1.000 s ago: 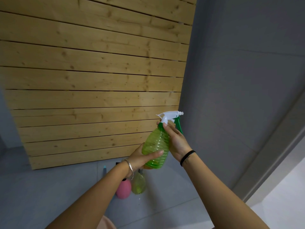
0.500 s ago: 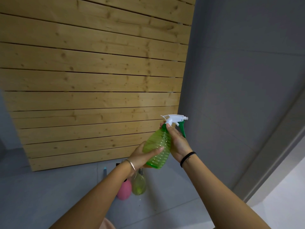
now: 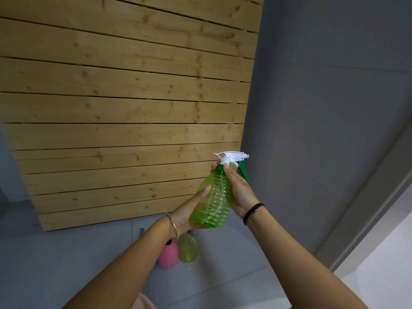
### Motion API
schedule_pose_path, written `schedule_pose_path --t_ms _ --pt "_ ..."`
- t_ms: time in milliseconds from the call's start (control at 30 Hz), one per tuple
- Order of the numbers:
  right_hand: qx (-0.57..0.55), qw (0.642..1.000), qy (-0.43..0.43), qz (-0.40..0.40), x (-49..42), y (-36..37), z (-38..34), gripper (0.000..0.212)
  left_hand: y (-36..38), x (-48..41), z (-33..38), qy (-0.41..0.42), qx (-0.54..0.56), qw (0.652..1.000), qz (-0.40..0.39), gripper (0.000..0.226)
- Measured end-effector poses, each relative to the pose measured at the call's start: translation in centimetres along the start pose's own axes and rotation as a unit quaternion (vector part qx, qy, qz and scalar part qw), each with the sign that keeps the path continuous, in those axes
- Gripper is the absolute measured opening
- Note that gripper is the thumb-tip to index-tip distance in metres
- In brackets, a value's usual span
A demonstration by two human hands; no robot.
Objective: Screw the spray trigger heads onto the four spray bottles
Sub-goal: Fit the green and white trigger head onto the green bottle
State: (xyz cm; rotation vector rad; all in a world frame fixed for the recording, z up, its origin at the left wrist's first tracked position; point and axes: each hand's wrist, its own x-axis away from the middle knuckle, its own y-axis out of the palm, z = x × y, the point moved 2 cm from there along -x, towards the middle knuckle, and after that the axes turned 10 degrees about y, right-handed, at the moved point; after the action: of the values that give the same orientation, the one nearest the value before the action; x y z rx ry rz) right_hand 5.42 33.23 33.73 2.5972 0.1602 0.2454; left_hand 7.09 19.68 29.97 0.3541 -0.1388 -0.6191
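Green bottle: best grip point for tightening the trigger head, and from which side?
Cup the ribbed lower body of the green bottle from the left, as the left hand does: the ridges resist slipping. Come at the green collar from the right with the right hand, fingertips around it, below the white trigger head.

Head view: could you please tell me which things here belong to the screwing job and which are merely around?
Job:
green bottle in left hand
trigger head; right hand at its collar
pink bottle
yellow-green bottle

Merely around:
wooden slat panel
grey wall
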Motion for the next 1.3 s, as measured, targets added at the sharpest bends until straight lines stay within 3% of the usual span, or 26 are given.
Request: schedule_pose_path --t_ms 167,333,500,667,767,867,933,1033,1100,1200,1300 --pt "0.013 0.998 0.038 -0.040 0.3 0.0 -0.3 0.034 -0.3 0.2 -0.4 -0.030 0.049 0.998 -0.037 0.075" --pt "0.006 0.999 0.037 -0.030 0.3 0.2 -0.2 0.021 0.3 0.5 0.4 -0.016 -0.003 0.999 -0.032 0.089" --pt "0.004 0.999 0.019 -0.030 0.1 0.3 -0.2 0.029 0.6 0.1 0.9 0.022 -0.036 0.999 -0.002 0.106" --pt "0.005 0.999 0.030 -0.024 -0.3 0.2 0.1 0.028 0.0 -0.2 0.6 0.014 -0.052 0.999 -0.006 0.104" --pt "0.046 0.998 0.042 -0.012 -0.7 -0.2 0.2 0.024 -0.5 -0.5 0.2 -0.012 -0.030 0.999 -0.013 0.084" --pt "0.176 0.983 0.028 0.048 -1.1 -1.0 -0.6 0.023 -1.4 -1.3 -0.6 -0.003 -0.022 0.999 0.028 0.057" --pt "0.237 0.966 0.039 0.092 -1.6 -1.4 -1.0 0.018 -2.2 -1.9 -1.3 0.026 -0.080 0.993 0.089 0.049" --pt "0.248 0.954 0.105 0.133 -2.8 -1.9 -1.0 0.049 -3.5 -3.4 -2.3 0.069 -0.187 0.963 0.182 0.054" --pt "0.246 0.950 0.131 0.141 -3.8 -2.3 -1.1 0.060 -4.1 -4.5 -3.3 0.081 -0.249 0.946 0.191 0.069" --pt "0.245 0.944 0.149 0.164 -5.2 -3.0 -0.9 0.058 -5.3 -6.1 -5.1 0.060 -0.328 0.925 0.184 0.090" --pt "0.278 0.933 0.139 0.183 -7.3 -4.7 0.6 0.049 -7.5 -7.9 -6.7 0.018 -0.347 0.921 0.178 0.079"
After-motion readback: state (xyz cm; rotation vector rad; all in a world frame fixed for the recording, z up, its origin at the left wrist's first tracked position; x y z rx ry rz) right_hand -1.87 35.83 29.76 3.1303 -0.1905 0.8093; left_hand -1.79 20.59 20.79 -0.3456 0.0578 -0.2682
